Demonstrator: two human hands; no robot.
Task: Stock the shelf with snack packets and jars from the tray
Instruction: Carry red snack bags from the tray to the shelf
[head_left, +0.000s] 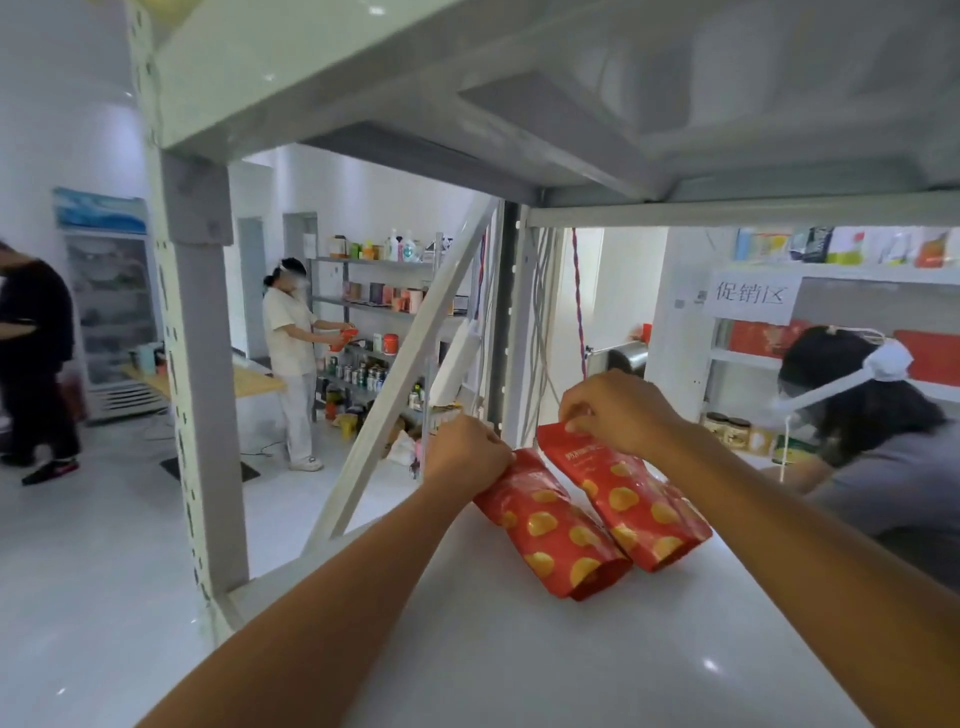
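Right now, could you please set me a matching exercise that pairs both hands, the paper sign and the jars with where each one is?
Column one:
1. left hand
2. right hand
3. paper sign
4. jars

Column two:
A. fixed to the far shelving, upper right
B. holds the top of the left snack packet
C. low down, beyond the right wrist
D. pinches the top of the right snack packet

Pairs: 1-B; 2-D; 3-A; 4-C

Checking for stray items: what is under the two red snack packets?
The left packet and right packet rest on the white shelf board, tops gripped by the left hand and right hand. The patch directly beneath them is covered.
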